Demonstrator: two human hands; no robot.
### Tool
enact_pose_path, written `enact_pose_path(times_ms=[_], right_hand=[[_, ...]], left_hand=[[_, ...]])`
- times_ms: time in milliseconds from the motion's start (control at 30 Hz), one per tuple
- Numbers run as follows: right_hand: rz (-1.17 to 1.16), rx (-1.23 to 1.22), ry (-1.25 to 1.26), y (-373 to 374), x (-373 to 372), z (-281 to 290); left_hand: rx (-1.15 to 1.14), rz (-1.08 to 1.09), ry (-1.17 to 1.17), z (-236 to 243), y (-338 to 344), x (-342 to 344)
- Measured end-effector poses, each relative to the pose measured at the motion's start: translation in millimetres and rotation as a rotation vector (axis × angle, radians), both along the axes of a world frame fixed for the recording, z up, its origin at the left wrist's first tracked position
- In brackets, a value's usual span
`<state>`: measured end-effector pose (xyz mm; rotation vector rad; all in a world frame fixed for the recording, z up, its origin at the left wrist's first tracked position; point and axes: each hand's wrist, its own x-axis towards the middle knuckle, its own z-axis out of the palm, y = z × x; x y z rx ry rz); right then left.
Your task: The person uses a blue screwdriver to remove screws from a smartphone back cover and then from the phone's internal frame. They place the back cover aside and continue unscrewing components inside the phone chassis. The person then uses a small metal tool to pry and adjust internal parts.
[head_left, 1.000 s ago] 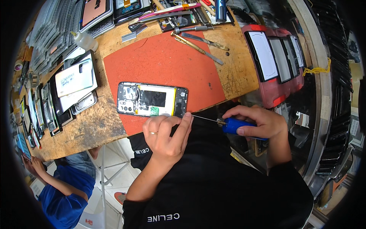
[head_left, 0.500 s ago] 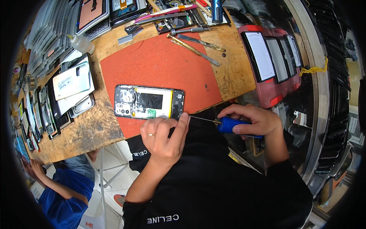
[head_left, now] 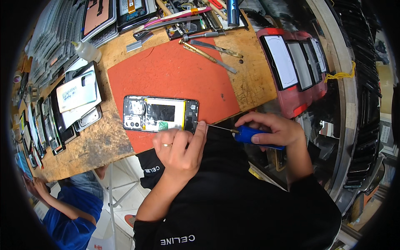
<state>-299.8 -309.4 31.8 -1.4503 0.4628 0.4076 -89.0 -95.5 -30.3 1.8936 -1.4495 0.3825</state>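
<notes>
The tool [head_left: 241, 135] has slid further over the phone [head_left: 162, 113]. A red mat [head_left: 175, 71] lies under the phone, past the left hand [head_left: 181, 151], which half curls, maybe to steady the rod [head_left: 221, 127]; any pinch is hidden. The right hand [head_left: 280, 130] grips the blue handle [head_left: 245, 136].

A worn wooden bench [head_left: 256, 85] carries an orange mat [head_left: 166, 71] — plus silvery pieces [head_left: 134, 46].

Phone [head_left: 160, 113] on mat [head_left: 175, 75], mat on workbench [head_left: 98, 139]
</notes>
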Motion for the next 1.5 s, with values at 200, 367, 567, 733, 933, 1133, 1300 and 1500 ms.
enact_pose_path(times_ms=[200, 367, 567, 733, 933, 1133, 1300, 1500], right_hand=[[-0.039, 0.005, 0.014, -3, 2, 1], [-0.070, 0.020, 0.019, -4, 1, 2], [-0.096, 0.013, -0.009, -3, 3, 2], [-0.110, -0.033, -0.034, -1, 4, 1], [-0.095, -0.099, -0.004, -1, 9, 7], [0.037, -0.361, -0.083, -11, 23, 14], [0.026, -0.306, 0.079, -24, 31, 44], [0.152, -0.435, -0.121, -30, 26, 39]], left_hand=[[-0.030, -0.022, 0.027, -2, -14, 0], [-0.020, -0.028, 0.020, 0, -22, 2], [-0.016, -0.013, -0.001, 1, -31, 5], [-0.010, -0.013, 0.022, -1, -33, 6], [-0.027, -0.002, 0.013, -4, -35, 7], [-0.003, 0.012, 0.022, -4, -38, 8], [-0.020, -0.008, 0.112, 3, -27, 10], [-0.035, -0.015, 0.180, 9, -6, 12]])
